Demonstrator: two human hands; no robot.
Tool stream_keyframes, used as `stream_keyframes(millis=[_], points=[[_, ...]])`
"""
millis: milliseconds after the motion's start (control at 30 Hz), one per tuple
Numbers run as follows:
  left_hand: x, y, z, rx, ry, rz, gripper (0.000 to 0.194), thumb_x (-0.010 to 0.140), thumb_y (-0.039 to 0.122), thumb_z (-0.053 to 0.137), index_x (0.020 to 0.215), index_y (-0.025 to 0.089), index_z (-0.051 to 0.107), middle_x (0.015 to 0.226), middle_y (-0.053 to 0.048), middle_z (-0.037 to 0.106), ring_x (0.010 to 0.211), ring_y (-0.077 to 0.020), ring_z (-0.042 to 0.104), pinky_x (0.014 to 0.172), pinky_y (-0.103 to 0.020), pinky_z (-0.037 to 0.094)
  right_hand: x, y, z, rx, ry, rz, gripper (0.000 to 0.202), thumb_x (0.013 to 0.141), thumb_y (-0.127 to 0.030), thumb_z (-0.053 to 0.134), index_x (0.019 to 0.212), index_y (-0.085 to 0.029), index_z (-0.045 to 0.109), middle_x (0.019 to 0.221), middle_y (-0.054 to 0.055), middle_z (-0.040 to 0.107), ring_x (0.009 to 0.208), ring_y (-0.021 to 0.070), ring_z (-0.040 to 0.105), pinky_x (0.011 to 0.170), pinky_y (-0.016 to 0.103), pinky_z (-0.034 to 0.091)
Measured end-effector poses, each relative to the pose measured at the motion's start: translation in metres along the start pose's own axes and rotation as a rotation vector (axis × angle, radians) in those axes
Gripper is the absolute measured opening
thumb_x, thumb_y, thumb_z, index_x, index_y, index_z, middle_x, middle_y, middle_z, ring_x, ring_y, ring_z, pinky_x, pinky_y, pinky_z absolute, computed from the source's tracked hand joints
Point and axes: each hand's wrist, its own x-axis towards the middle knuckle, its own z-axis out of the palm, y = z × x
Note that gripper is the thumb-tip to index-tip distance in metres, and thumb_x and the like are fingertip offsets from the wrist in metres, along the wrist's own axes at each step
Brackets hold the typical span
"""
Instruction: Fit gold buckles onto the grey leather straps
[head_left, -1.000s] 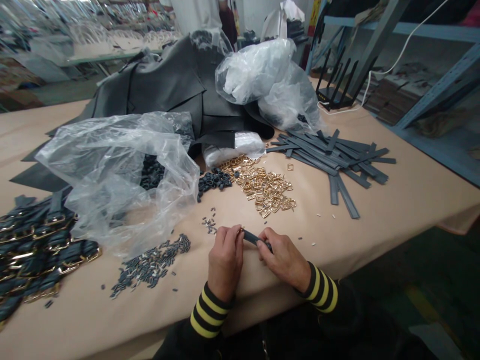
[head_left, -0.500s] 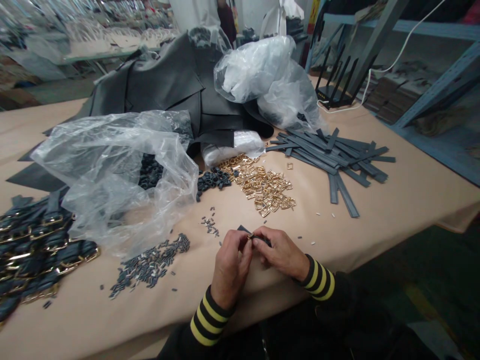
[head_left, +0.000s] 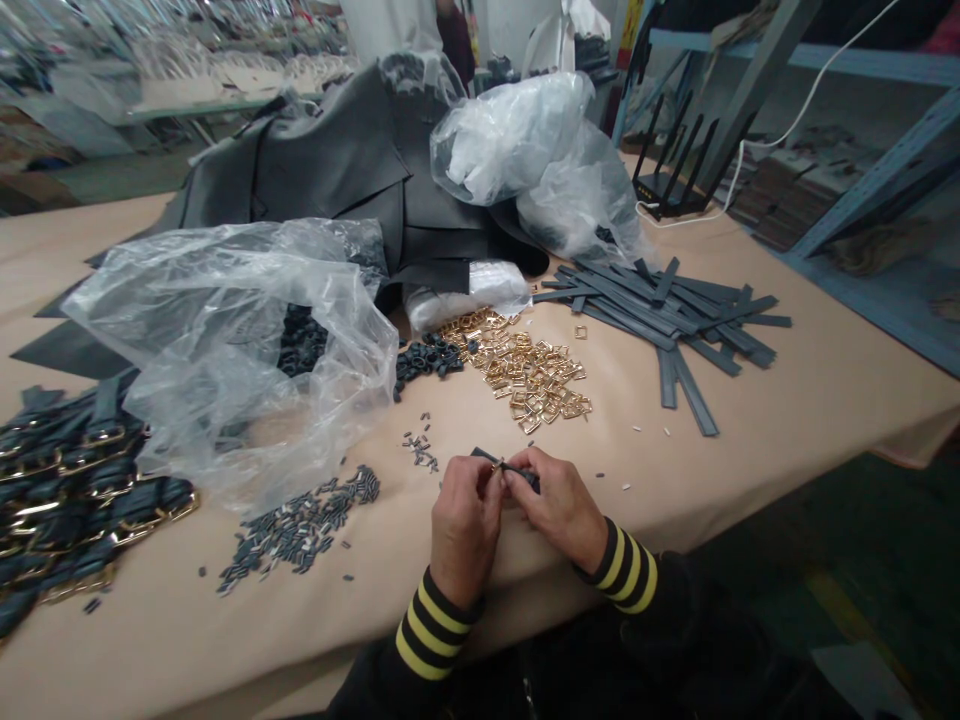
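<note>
My left hand (head_left: 466, 520) and my right hand (head_left: 559, 503) meet over the near edge of the table, fingertips pinched together. Between them is a dark strap (head_left: 484, 455) whose ends stick out at both sides. A small glint of gold metal shows at the fingertips, probably part of a buckle; most of it is hidden by the fingers. Just beyond the hands lies a heap of gold buckles (head_left: 536, 375). To their left is a pile of small dark tube-like pieces (head_left: 300, 530), with a few more scattered nearer the hands.
Loose dark strips (head_left: 660, 305) lie at the right. Buckled straps (head_left: 90, 490) are heaped at the left, beside a clear plastic bag (head_left: 247, 330). Dark sheet material (head_left: 322, 160) and another stuffed bag (head_left: 517, 140) stand behind. A router (head_left: 667, 190) sits by the shelf.
Both hands have stayed together on the strap, with the wrists shifting slightly. The left forearm moved a little right and the right wrist a little left.
</note>
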Motion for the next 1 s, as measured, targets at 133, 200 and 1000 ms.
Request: stream_keyframes(millis=[133, 200, 1000], points=[[-0.001, -0.001, 0.0, -0.047, -0.006, -0.059, 0.004, 0.079, 0.015, 0.048, 0.078, 0.018, 0.046, 0.071, 0.0, 0.048, 0.063, -0.0118, 0.048, 0.057, -0.023, 0.043, 0.0, 0.001, 0.001, 0.098, -0.042, 0.079, 0.013, 0.081, -0.027, 0.046, 0.078, -0.017, 0.054, 0.064, 0.002, 0.062, 0.047, 0.0109, 0.056, 0.045, 0.02, 0.043], [-0.002, -0.002, 0.0, -0.055, -0.005, -0.08, 0.003, 0.08, 0.015, 0.048, 0.079, 0.018, 0.046, 0.072, -0.001, 0.048, 0.066, -0.0126, 0.05, 0.059, -0.024, 0.044, 0.0, 0.002, 0.001, 0.16, -0.062, 0.099, 0.013, 0.081, -0.027, 0.045, 0.08, -0.016, 0.054, 0.067, 0.002, 0.062, 0.045, 0.0098, 0.056, 0.043, 0.019, 0.043], [0.009, -0.004, -0.027, -0.73, -0.469, -0.42, 0.011, 0.082, 0.026, 0.047, 0.077, 0.016, 0.047, 0.063, 0.002, 0.052, 0.058, -0.0097, 0.051, 0.057, -0.023, 0.043, 0.003, 0.009, -0.013, 0.419, -0.392, -0.07, 0.01, 0.084, -0.024, 0.043, 0.084, -0.015, 0.047, 0.068, 0.0, 0.057, 0.05, 0.0069, 0.052, 0.05, 0.02, 0.044]])
